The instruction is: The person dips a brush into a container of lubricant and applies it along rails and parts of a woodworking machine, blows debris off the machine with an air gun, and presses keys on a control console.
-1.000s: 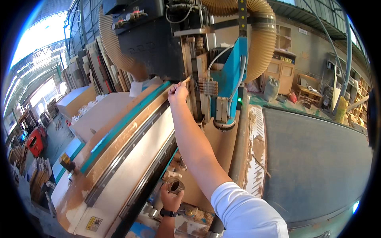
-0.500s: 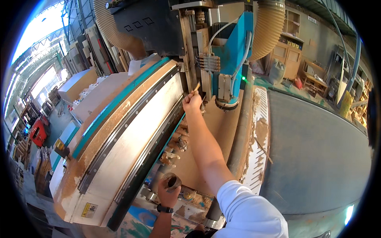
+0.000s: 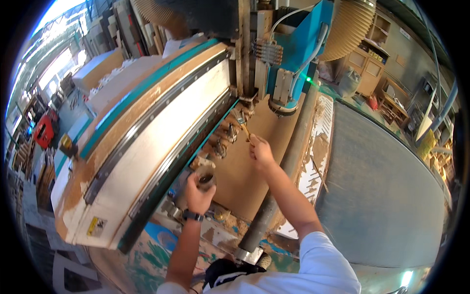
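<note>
My right hand (image 3: pixel 261 152) is closed around the wooden handle of a small paintbrush (image 3: pixel 245 129). The brush tilts up and to the left, its head near a row of tool holders (image 3: pixel 229 132) along the machine's rail. In my left hand (image 3: pixel 197 196) is a small open jar (image 3: pixel 206 177) with something dark inside, its exact contents unclear. The jar is held nearer to me, lower left of the brush. Above the brush stands the blue spindle head (image 3: pixel 289 81) of the cutting machine.
A long white gantry beam (image 3: pixel 161 122) with dark rails runs along the left. A brown board (image 3: pixel 237 181) lies beneath my arms, with a grey roller (image 3: pixel 267 210) beside it. A wide grey table (image 3: pixel 387 191) fills the right. Ribbed hoses (image 3: pixel 347 29) hang above.
My right hand has come back toward me with the brush, whose head now points at the tool holders. The left hand has raised the jar farther forward. The view has shifted.
</note>
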A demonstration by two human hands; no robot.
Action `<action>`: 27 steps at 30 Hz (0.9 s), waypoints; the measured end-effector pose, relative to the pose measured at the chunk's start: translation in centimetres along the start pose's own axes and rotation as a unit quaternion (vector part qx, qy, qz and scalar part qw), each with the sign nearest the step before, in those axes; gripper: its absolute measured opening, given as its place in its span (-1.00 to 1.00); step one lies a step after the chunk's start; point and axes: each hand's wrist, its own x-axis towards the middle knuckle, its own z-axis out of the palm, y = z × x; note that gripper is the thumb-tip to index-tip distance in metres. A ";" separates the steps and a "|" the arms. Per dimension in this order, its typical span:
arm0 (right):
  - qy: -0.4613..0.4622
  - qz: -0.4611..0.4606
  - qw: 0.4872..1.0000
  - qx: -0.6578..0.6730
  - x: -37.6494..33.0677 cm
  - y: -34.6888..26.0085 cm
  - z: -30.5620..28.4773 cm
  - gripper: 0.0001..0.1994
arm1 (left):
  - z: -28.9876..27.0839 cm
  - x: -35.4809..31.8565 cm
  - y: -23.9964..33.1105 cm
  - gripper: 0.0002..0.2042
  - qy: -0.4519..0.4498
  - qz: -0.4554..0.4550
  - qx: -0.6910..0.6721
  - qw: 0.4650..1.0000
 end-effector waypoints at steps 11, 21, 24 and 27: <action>-0.113 -0.392 0.637 -0.654 -15.9 -10.5 -3.6 -0.83 | 3.3 -0.3 7.2 -0.43 0.029 0.113 0.159 0.980; -0.159 -0.553 0.392 -0.718 -14.0 -8.8 1.6 -0.95 | 4.5 -0.3 8.5 -0.39 0.072 0.186 0.240 0.950; -0.127 -0.501 0.567 -0.642 -11.1 -8.8 2.3 -0.92 | 4.6 2.6 8.3 -0.40 0.091 0.099 0.192 0.972; -0.074 -0.362 0.792 -0.486 -7.6 -9.4 4.0 -0.87 | 4.2 7.1 8.8 -0.41 0.126 0.030 0.082 0.988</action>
